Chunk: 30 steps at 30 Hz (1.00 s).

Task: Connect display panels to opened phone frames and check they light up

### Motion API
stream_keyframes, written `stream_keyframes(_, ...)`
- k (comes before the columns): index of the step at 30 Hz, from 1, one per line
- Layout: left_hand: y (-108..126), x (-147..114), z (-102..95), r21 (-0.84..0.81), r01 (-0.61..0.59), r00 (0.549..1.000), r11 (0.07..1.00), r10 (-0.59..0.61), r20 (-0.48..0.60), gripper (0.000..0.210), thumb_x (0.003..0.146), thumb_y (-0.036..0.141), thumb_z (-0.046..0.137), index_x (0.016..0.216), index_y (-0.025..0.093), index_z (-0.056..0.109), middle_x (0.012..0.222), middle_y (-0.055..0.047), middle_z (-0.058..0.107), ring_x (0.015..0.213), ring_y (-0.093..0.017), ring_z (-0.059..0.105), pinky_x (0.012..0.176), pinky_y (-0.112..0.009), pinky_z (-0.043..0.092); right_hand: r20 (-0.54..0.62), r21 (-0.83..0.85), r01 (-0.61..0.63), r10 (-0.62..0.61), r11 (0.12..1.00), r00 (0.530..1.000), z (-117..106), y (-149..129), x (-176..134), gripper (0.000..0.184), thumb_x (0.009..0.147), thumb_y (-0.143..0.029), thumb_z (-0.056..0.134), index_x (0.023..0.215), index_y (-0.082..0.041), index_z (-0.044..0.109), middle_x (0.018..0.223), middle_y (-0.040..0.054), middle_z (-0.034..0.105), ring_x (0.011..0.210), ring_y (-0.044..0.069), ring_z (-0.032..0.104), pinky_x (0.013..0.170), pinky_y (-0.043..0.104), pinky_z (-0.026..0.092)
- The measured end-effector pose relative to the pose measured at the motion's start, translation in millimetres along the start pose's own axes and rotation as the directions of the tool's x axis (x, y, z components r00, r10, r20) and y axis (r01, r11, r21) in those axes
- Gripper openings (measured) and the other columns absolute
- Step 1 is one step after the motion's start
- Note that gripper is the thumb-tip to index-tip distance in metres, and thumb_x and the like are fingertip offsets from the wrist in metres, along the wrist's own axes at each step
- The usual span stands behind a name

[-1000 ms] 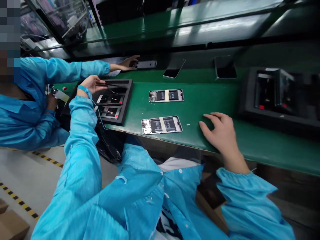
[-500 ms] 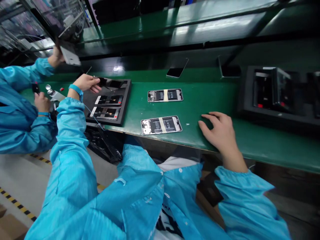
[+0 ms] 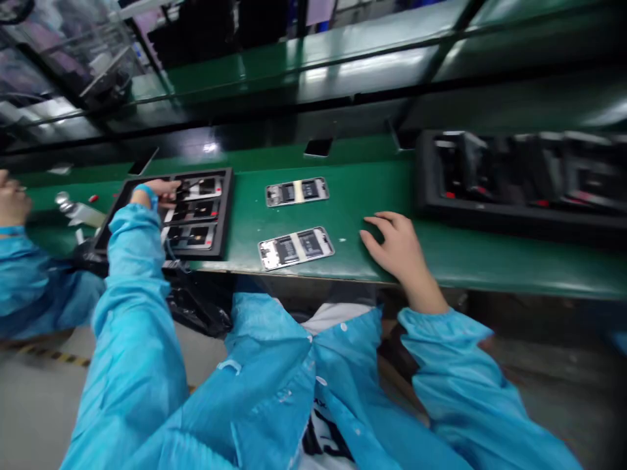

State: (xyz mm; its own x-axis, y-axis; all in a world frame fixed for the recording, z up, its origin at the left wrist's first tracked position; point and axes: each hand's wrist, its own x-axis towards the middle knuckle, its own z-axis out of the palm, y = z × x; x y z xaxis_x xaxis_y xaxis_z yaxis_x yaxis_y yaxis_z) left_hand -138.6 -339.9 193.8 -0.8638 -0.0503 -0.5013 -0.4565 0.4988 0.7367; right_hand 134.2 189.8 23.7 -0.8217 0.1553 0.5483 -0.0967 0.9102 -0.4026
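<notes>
My left hand (image 3: pixel 166 189) reaches into the black tray (image 3: pixel 226 215) at the left, its fingers closed at the left end of a phone screen (image 3: pixel 204 188) in the far slot. Two more phone screens (image 3: pixel 196 210) with dark parts and red marks lie nearer in that tray. My right hand (image 3: pixel 392 245) rests at the front of the green bench, fingers apart and nothing in them. Between my hands lie two opened phones, a near one (image 3: pixel 296 249) and a far one (image 3: pixel 297 191), each with a pale strip across its battery.
A black tray (image 3: pixel 426 176) at the right holds several upright phone parts, blurred. Dark panels, one a black screen (image 3: pixel 318 147), lie along the back. A silver-capped bottle (image 3: pixel 81 210) stands left, near a co-worker's hand (image 3: pixel 12 202). A black bag (image 3: pixel 200 303) hangs below the bench.
My left hand has lowered the phone screen from above the tray into its far slot. My view has shifted right. The right hand keeps its pose on the bench.
</notes>
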Motion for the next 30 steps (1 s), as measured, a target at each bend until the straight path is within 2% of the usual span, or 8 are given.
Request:
stream_keyframes(4, 22, -24, 12.5, 0.406, -0.008, 0.982, 0.914, 0.083, -0.168, 0.051, 0.069, 0.065, 0.076, 0.06, 0.025, 0.046, 0.029, 0.011, 0.044, 0.034, -0.013, 0.042, 0.035, -0.016, 0.031, -0.173, -0.025, -0.07, 0.065, 0.997, 0.983, -32, -3, 5, 0.041, 0.106, -0.045, 0.047, 0.129, -0.022, 0.073, 0.128, 0.0162, 0.07, 0.126, 0.029, 0.067, 0.115, 0.053, 0.057)
stream_keyframes(6, 30, -29, 13.9, 0.632, -0.085, 0.94, 0.771, 0.273, -0.206, 0.037, 0.06, 0.066, 0.056, 0.055, 0.03, 0.049, 0.03, 0.016, 0.045, 0.036, -0.015, 0.047, 0.037, -0.018, 0.03, -0.295, -0.147, -0.187, 0.138, 0.971, 0.946, -60, 15, 18, 0.04, 0.108, -0.042, 0.045, 0.133, -0.024, 0.071, 0.132, 0.0166, 0.069, 0.132, 0.03, 0.064, 0.119, 0.057, 0.054)
stream_keyframes(9, 33, -50, 27.5, 0.806, -0.221, 0.854, 0.55, 0.508, -0.113, 0.031, 0.058, 0.074, 0.036, 0.063, 0.058, 0.062, 0.038, 0.027, 0.052, 0.051, -0.015, 0.066, 0.048, -0.021, 0.041, -0.446, -0.287, -0.416, 0.264, 0.863, 0.855, -111, 63, 48, 0.046, 0.11, -0.041, 0.046, 0.147, -0.02, 0.063, 0.148, 0.0202, 0.06, 0.147, 0.034, 0.054, 0.127, 0.063, 0.043)
stream_keyframes(13, 11, -121, 72.6, 0.712, -0.515, 0.752, 0.477, 0.651, 0.108, 0.032, 0.063, 0.081, 0.053, 0.093, 0.091, 0.058, 0.059, 0.033, 0.068, 0.059, -0.02, 0.075, 0.053, -0.027, 0.051, -0.283, -0.392, -0.62, 0.552, 0.679, 0.784, -157, 125, 95, 0.074, 0.11, -0.052, 0.05, 0.156, 0.006, 0.05, 0.156, 0.0301, 0.05, 0.152, 0.04, 0.049, 0.128, 0.058, 0.037)
stream_keyframes(17, -37, -171, 113.7, 0.586, -0.706, 0.665, 0.398, 0.657, 0.355, 0.046, 0.079, 0.075, 0.063, 0.121, 0.064, 0.079, 0.099, 0.017, 0.085, 0.085, -0.03, 0.086, 0.068, -0.036, 0.068, -0.054, -0.549, -0.653, 0.758, 0.521, 0.65, -176, 141, 122, 0.069, 0.107, -0.052, 0.062, 0.133, 0.011, 0.066, 0.138, 0.0367, 0.064, 0.14, 0.042, 0.061, 0.121, 0.053, 0.047)
stream_keyframes(20, -73, -168, 124.9, 0.462, -0.805, 0.578, 0.373, 0.669, 0.468, 0.037, 0.085, 0.071, 0.066, 0.12, 0.07, 0.076, 0.112, 0.02, 0.084, 0.097, -0.033, 0.087, 0.079, -0.042, 0.073, -0.016, -0.607, -0.606, 0.754, 0.515, 0.657, -188, 136, 125, 0.06, 0.104, -0.051, 0.066, 0.13, 0.001, 0.073, 0.132, 0.0317, 0.071, 0.133, 0.041, 0.066, 0.116, 0.05, 0.052)
stream_keyframes(23, -94, -151, 127.5, 0.389, -0.84, 0.53, 0.378, 0.723, 0.442, 0.034, 0.081, 0.074, 0.067, 0.114, 0.084, 0.069, 0.108, 0.026, 0.082, 0.094, -0.036, 0.087, 0.078, -0.047, 0.074, -0.002, -0.627, -0.578, 0.741, 0.522, 0.671, -198, 130, 129, 0.057, 0.099, -0.048, 0.071, 0.131, -0.002, 0.075, 0.129, 0.0288, 0.073, 0.129, 0.038, 0.068, 0.114, 0.044, 0.053)
stream_keyframes(30, -121, -145, 131.0, 0.321, -0.83, 0.555, 0.456, 0.735, 0.39, 0.037, 0.075, 0.079, 0.065, 0.11, 0.09, 0.062, 0.106, 0.031, 0.08, 0.098, -0.038, 0.086, 0.083, -0.051, 0.072, -0.048, -0.637, -0.555, 0.691, 0.535, 0.721, -212, 108, 137, 0.041, 0.099, -0.02, 0.058, 0.127, 0.005, 0.075, 0.129, 0.0364, 0.072, 0.128, 0.04, 0.07, 0.113, 0.047, 0.052)
